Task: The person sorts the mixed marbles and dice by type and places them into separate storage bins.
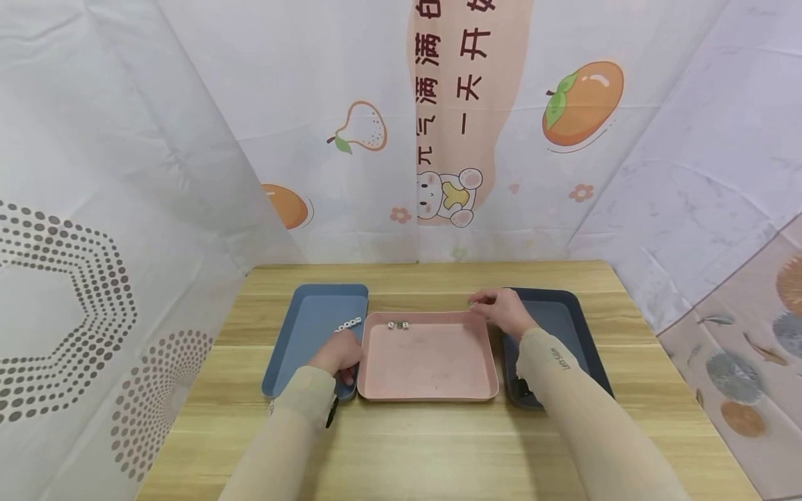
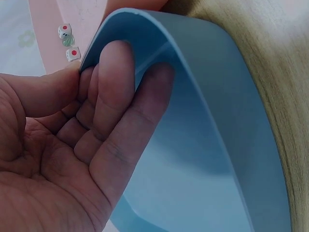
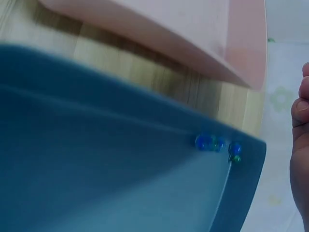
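My left hand point(image 1: 341, 356) pinches the rim of the blue tray point(image 2: 193, 145) beside the pink tray, thumb at the rim and fingers curled on the inner side. My right hand point(image 1: 501, 311) is over the far right corner of the pink tray point(image 1: 432, 358), pinching a small greenish marble point(image 1: 471, 303) at its fingertips. Two white dice with a green marble point(image 2: 68, 40) between them stand in a row by the pink tray's far wall; one die point(image 2: 73, 53) shows a red dot. Glass marbles point(image 3: 203, 142) in blue and green lie in a corner of the dark blue tray point(image 3: 120, 159).
A row of white dice point(image 1: 352, 323) lies in the blue tray, behind the left hand. All three trays stand side by side on a wood-grain table point(image 1: 432, 445). A printed curtain point(image 1: 301, 76) hangs behind the table's far edge.
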Demonstrator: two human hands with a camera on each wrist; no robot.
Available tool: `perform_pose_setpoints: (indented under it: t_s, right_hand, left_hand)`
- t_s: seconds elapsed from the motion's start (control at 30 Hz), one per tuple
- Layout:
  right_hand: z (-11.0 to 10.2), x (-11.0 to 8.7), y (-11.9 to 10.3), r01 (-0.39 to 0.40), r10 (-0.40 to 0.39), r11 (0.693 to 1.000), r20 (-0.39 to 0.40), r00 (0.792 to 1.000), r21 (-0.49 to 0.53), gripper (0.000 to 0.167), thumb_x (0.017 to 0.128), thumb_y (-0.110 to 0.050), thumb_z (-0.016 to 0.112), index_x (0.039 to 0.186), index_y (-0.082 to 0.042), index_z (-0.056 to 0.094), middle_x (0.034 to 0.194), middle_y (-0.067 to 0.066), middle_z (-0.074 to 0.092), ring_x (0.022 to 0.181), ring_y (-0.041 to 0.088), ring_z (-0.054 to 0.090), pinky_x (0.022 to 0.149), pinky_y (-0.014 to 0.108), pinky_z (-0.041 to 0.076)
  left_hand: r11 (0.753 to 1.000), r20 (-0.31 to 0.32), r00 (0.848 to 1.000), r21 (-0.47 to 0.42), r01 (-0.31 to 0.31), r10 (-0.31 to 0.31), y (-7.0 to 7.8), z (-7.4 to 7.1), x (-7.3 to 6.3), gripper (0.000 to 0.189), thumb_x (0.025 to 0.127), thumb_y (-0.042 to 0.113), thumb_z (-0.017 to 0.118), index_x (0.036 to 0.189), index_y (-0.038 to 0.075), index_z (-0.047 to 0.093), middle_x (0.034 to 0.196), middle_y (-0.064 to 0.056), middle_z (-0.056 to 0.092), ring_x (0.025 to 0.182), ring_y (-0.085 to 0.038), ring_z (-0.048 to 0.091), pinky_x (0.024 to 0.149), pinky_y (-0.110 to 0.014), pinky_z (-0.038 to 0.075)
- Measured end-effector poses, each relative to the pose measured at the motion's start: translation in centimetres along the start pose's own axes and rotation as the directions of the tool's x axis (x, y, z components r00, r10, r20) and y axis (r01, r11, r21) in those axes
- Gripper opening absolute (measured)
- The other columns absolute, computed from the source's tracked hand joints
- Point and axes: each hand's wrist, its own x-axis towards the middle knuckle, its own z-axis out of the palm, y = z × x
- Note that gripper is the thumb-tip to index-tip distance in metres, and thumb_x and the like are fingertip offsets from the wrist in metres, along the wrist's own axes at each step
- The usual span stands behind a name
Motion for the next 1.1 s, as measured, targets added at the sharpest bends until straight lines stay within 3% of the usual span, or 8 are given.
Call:
perform_pose_setpoints:
  t_s: [0.2, 0.3, 0.43, 0.67, 0.87, 1.1]
  right_hand:
    - [-1.4, -0.2, 1.2, -0.001, 0.001, 1.000, -0.024, 1.000, -0.003, 0.031, 0.098, -0.021, 0.071, 0.125, -0.004, 0.072, 0.119, 0.014, 0.070, 0.099, 0.026, 0.066, 0.085, 0.042, 0.056]
    - [-2.1, -0.3, 1.7, -0.016, 0.017, 1.000, -0.039, 0.999, 0.010, 0.034, 0.098, -0.021, 0.071, 0.127, -0.003, 0.071, 0.124, 0.015, 0.068, 0.102, 0.027, 0.065, 0.088, 0.044, 0.056]
    - [-3.0, -0.6, 2.3, -0.044, 0.044, 0.999, -0.076, 0.996, 0.011, 0.035, 0.098, -0.019, 0.072, 0.128, -0.002, 0.070, 0.127, 0.018, 0.066, 0.103, 0.028, 0.065, 0.086, 0.040, 0.056]
    - [-3.7, -1.1, 3.3, -0.055, 0.053, 0.998, -0.110, 0.993, -0.017, 0.033, 0.097, -0.018, 0.072, 0.125, -0.001, 0.071, 0.108, 0.015, 0.071, 0.086, 0.021, 0.063, 0.076, 0.034, 0.053]
    - [-3.9, -1.4, 4.2, -0.080, 0.075, 0.996, -0.123, 0.990, -0.039, 0.030, 0.098, -0.019, 0.071, 0.124, -0.003, 0.072, 0.097, 0.010, 0.071, 0.081, 0.020, 0.061, 0.072, 0.033, 0.050]
    - [-3.9, -1.5, 5.0, -0.093, 0.086, 0.994, -0.125, 0.988, -0.052, 0.030, 0.098, -0.018, 0.071, 0.123, -0.002, 0.072, 0.102, 0.012, 0.071, 0.080, 0.021, 0.061, 0.070, 0.033, 0.050]
  left_hand:
    - [1.000, 0.013, 1.000, -0.011, -0.002, 0.002, -0.1, -0.1, 0.0, 0.035, 0.097, 0.002, 0.047, 0.065, 0.004, 0.060, 0.055, -0.012, 0.059, 0.045, -0.023, 0.064, 0.045, -0.038, 0.056]
    - [1.000, 0.011, 1.000, -0.014, -0.005, 0.005, -0.1, -0.3, 0.0, 0.035, 0.098, 0.003, 0.049, 0.065, 0.003, 0.060, 0.056, -0.013, 0.059, 0.045, -0.023, 0.063, 0.045, -0.039, 0.056]
    - [1.000, 0.014, 1.000, -0.021, 0.003, -0.002, 0.0, -0.5, 0.0, 0.035, 0.099, 0.005, 0.050, 0.066, 0.003, 0.061, 0.057, -0.013, 0.060, 0.046, -0.024, 0.063, 0.046, -0.040, 0.056]
    - [1.000, 0.012, 1.000, -0.011, 0.007, -0.007, -0.2, -0.4, 0.1, 0.033, 0.099, 0.004, 0.049, 0.069, 0.002, 0.063, 0.058, -0.014, 0.061, 0.048, -0.025, 0.065, 0.045, -0.038, 0.055]
    - [1.000, 0.008, 1.000, -0.015, 0.001, -0.001, -0.3, -0.2, 0.0, 0.032, 0.098, 0.004, 0.050, 0.069, 0.002, 0.064, 0.058, -0.013, 0.061, 0.046, -0.023, 0.064, 0.045, -0.038, 0.055]
    - [1.000, 0.012, 1.000, -0.020, 0.003, -0.003, -0.1, -0.1, -0.1, 0.034, 0.097, 0.003, 0.049, 0.065, 0.003, 0.060, 0.056, -0.012, 0.060, 0.045, -0.022, 0.063, 0.046, -0.038, 0.056]
